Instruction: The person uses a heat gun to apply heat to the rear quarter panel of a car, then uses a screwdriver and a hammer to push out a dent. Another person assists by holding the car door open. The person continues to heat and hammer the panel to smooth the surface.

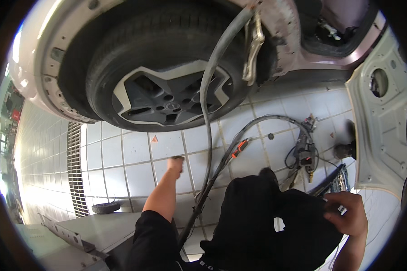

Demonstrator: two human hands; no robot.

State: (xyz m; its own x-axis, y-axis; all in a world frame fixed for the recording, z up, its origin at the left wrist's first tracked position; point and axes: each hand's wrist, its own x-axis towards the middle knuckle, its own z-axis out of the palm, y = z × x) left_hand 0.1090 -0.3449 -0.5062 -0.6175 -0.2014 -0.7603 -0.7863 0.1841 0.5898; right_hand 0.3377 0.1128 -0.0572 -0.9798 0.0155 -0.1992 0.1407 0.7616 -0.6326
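Observation:
My left hand (175, 167) is stretched out over the tiled floor, below the car wheel (172, 106). Its fingers are curled, and a small dark thing shows at the knuckles, too unclear to name. My right hand (350, 214) hangs beside my knee, loosely bent, with thumb and fingers apart and nothing plainly held. Between the hands, an orange-and-black handled tool (240, 148) lies on the tiles. A metal clamp (254, 47) grips the car body behind the wheel, and a thick grey cable (206, 86) runs down from it.
A corded tool (305, 156) with dark hoses lies on the floor at right. The panelled car door (382, 99) stands at the right edge. A floor grate (77, 169) runs along the left. A grey metal cabinet (104, 228) and a black round part (106, 207) are lower left.

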